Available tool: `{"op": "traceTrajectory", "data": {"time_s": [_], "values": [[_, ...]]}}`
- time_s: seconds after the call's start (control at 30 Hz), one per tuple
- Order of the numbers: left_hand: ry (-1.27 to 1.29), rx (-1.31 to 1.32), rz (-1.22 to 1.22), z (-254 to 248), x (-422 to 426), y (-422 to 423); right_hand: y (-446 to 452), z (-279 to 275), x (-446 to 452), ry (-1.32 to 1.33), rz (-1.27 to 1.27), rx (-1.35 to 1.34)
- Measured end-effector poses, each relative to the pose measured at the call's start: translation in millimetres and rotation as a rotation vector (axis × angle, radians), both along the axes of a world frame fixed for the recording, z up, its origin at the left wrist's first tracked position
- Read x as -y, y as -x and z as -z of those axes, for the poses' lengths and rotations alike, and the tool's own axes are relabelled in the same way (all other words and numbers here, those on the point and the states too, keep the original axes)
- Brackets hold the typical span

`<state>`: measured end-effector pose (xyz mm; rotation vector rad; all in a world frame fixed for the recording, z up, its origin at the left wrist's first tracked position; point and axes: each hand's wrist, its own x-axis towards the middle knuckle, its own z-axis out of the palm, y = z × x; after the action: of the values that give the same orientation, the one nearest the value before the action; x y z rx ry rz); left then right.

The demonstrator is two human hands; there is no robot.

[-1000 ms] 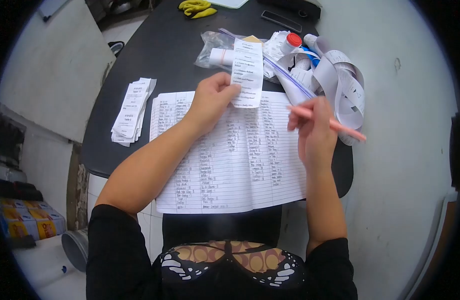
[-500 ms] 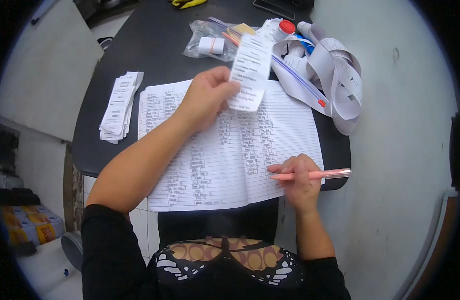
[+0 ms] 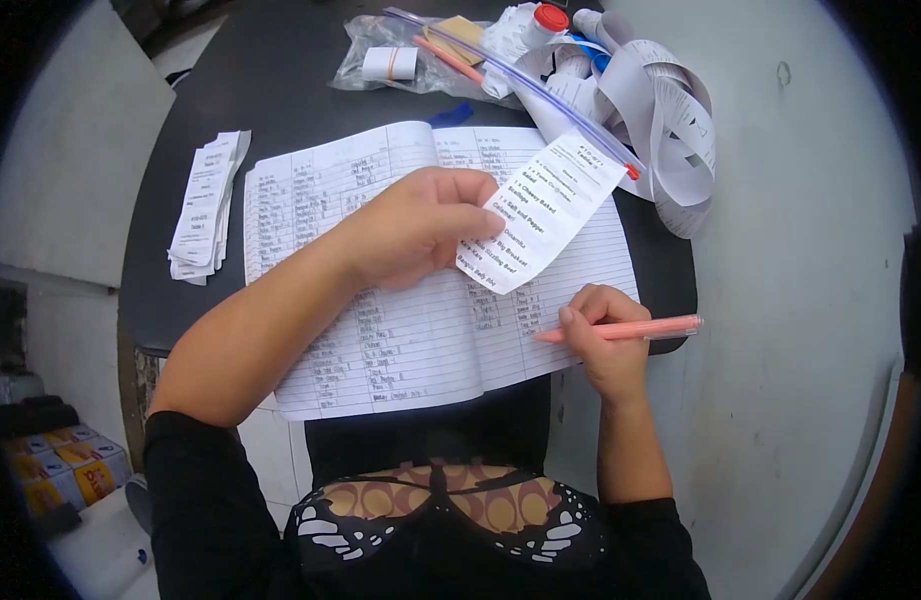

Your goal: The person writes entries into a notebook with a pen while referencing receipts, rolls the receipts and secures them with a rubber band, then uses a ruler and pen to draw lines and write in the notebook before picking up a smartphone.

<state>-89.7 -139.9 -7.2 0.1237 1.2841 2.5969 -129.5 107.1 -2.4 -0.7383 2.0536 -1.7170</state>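
Head view: keep your left fingers (image 3: 490, 220) pinching the receipt (image 3: 545, 215); steady the notebook (image 3: 430, 350) as your right fingers (image 3: 577, 318) grip the pen (image 3: 630, 328).

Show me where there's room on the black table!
The black table looks bare between the stacked white paper receipts, open lined notebook and clear plastic bag. Far right is crowded with looping white paper strips.

Notebook (image 3: 380, 350): L forearm (image 3: 270, 290) & L hand (image 3: 420, 225) hide part of L page; handwriting too small to read. Receipt (image 3: 550, 210): lower L edge partly under fingers (image 3: 480, 222), some lines' starts covered. Receipt stack (image 3: 208, 210): lower slips mostly hidden, print tiny. Plastic bag (image 3: 420, 75): contents partly obscured. Table (image 3: 280, 60): far end cut off at top edge.
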Motion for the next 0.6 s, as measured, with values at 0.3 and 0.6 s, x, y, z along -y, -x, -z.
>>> {"op": "traceTrajectory", "data": {"time_s": [0.3,0.6], "values": [[0.060,0.017,-0.012,-5.7,-3.0,-0.7,-4.2,1.9,3.8,-0.060,-0.003,-0.058],[0.089,0.004,-0.013,-5.3,-2.6,-0.6,-4.3,6.1,3.6,-0.116,0.002,-0.125]]}}
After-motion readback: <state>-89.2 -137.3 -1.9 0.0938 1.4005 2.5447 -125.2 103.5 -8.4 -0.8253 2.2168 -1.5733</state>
